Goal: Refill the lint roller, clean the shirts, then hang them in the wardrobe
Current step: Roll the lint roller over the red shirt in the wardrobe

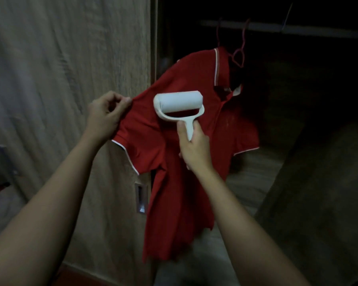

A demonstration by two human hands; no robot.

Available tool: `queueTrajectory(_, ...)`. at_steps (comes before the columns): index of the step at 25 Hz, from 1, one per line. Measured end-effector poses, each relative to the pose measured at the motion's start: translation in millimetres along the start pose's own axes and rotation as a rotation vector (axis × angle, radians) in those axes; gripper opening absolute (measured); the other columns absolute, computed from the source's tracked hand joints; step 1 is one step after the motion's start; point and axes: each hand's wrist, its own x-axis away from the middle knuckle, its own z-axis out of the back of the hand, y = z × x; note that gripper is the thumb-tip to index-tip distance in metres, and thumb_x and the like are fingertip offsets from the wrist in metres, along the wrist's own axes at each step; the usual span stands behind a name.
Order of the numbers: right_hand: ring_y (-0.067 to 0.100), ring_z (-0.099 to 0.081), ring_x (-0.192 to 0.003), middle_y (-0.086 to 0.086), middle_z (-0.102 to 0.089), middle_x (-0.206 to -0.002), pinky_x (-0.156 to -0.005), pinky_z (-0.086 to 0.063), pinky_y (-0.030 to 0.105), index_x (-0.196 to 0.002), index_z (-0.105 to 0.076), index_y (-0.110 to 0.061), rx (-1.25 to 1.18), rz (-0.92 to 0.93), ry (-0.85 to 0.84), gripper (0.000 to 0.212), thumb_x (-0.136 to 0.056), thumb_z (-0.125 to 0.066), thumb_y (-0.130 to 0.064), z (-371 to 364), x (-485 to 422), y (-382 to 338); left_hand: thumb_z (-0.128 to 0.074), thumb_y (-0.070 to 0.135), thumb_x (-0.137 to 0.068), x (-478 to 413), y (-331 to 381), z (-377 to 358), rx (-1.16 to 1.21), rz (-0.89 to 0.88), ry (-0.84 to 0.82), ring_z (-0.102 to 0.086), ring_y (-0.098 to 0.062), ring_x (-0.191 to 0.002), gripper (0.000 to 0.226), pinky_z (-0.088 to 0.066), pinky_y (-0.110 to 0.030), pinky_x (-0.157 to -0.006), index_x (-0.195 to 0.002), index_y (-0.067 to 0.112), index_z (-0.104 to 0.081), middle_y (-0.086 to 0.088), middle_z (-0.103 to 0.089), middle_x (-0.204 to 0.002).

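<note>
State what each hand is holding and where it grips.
The left hand pinches the red polo shirt at its sleeve; the right hand grips the lint roller by its handle.

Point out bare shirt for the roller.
Free: the lower front of the red polo shirt, between the right hand gripping the white lint roller and the hem; between placket and far sleeve. Crowded: the near sleeve, pinched by the left hand; the collar by the pink hanger.

This looks like a bedroom or dressing corner of a home: a tall wood-grain wardrobe door (70, 79) with a recessed metal handle (141, 200) stands beside a dark interior where a red polo shirt (174, 182) hangs among pink hangers (238, 56) below a rail (267, 27).
</note>
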Motion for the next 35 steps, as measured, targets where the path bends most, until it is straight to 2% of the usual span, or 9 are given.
queueTrajectory(4,0.03,-0.063,-0.059,0.0,-0.057,-0.063,-0.053,-0.05,0.04,-0.089,-0.055,-0.019,-0.032,-0.106,0.001,0.031,-0.089,-0.045,-0.048,-23,25,30,-0.058,0.051,-0.08,1,0,-1,0.009,0.01,0.03,-0.043,-0.013,-0.06,0.019,-0.036,-0.032,-0.057,-0.067,0.037,-0.058,-0.001,-0.052,-0.06)
queueTrajectory(7,0.008,-0.052,-0.048,-0.006,-0.053,-0.056,-0.05,-0.036,0.028,-0.084,-0.053,-0.021,-0.045,-0.165,-0.141,0.016,-0.092,-0.05,-0.035,-29,84,58,-0.058,0.051,-0.08,1,1,-1,-0.01,0.015,0.055,-0.043,-0.01,-0.058,0.017,-0.036,-0.032,-0.057,-0.067,0.041,-0.059,0.009,-0.052,-0.057)
queueTrajectory(9,0.01,-0.054,-0.048,-0.002,-0.058,-0.057,-0.047,-0.033,0.026,-0.085,-0.053,-0.021,-0.052,-0.116,-0.173,0.014,-0.092,-0.051,-0.033,-28,90,53,-0.058,0.05,-0.081,3,3,-3,-0.022,0.012,0.073,-0.042,-0.01,-0.058,0.016,-0.036,-0.032,-0.055,-0.067,0.042,-0.059,0.007,-0.051,-0.057)
queueTrajectory(13,0.015,-0.055,-0.055,0.004,-0.063,-0.067,-0.048,-0.035,0.024,-0.09,-0.057,-0.011,-0.054,0.054,-0.008,0.025,-0.092,-0.051,-0.035,-20,29,5,-0.06,0.046,-0.081,4,6,-2,-0.021,0.036,0.084,-0.039,0.0,-0.051,0.018,-0.034,-0.025,-0.051,-0.065,0.037,-0.058,0.014,-0.052,-0.051)
queueTrajectory(20,0.006,-0.055,-0.051,-0.003,-0.062,-0.063,-0.052,-0.034,0.025,-0.094,-0.057,-0.017,-0.038,-0.027,-0.21,0.021,-0.092,-0.05,-0.037,-23,75,48,-0.062,0.029,-0.088,3,5,-2,-0.031,0.036,0.066,-0.042,-0.004,-0.055,0.02,-0.035,-0.026,-0.053,-0.069,0.029,-0.055,0.002,-0.052,-0.059)
queueTrajectory(28,0.028,-0.06,-0.057,-0.008,-0.05,-0.056,-0.05,-0.045,0.031,-0.083,-0.052,-0.024,-0.149,0.026,-0.037,0.025,-0.091,-0.044,-0.046,-15,-36,-8,-0.062,0.028,-0.089,3,5,-3,-0.051,0.033,0.083,-0.039,0.002,-0.051,0.022,-0.034,-0.021,-0.051,-0.068,0.03,-0.053,0.007,-0.051,-0.057)
queueTrajectory(31,0.016,-0.051,-0.055,-0.001,-0.054,-0.059,-0.052,-0.031,0.027,-0.088,-0.057,-0.014,-0.115,-0.038,-0.088,0.02,-0.094,-0.048,-0.031,-27,7,36,-0.061,0.032,-0.087,3,4,-4,-0.044,0.035,0.09,-0.039,0.003,-0.051,0.022,-0.034,-0.022,-0.05,-0.067,0.03,-0.053,0.013,-0.051,-0.053)
queueTrajectory(33,0.006,-0.048,-0.049,-0.001,-0.055,-0.059,-0.055,-0.032,0.027,-0.086,-0.054,-0.019,-0.078,-0.12,-0.181,0.016,-0.093,-0.047,-0.031,-27,39,71,-0.061,0.03,-0.088,4,4,-5,-0.038,0.039,0.103,-0.04,0.002,-0.052,0.022,-0.035,-0.023,-0.052,-0.068,0.03,-0.053,0.008,-0.051,-0.058)
queueTrajectory(35,0.012,-0.057,-0.054,0.002,-0.06,-0.062,-0.056,-0.036,0.03,-0.087,-0.054,-0.019,-0.008,-0.14,-0.208,0.019,-0.093,-0.046,-0.036,-17,33,85,-0.06,0.032,-0.088,6,4,-7,-0.043,0.041,0.113,-0.041,0.001,-0.053,0.021,-0.035,-0.024,-0.052,-0.069,0.03,-0.053,0.006,-0.05,-0.059)
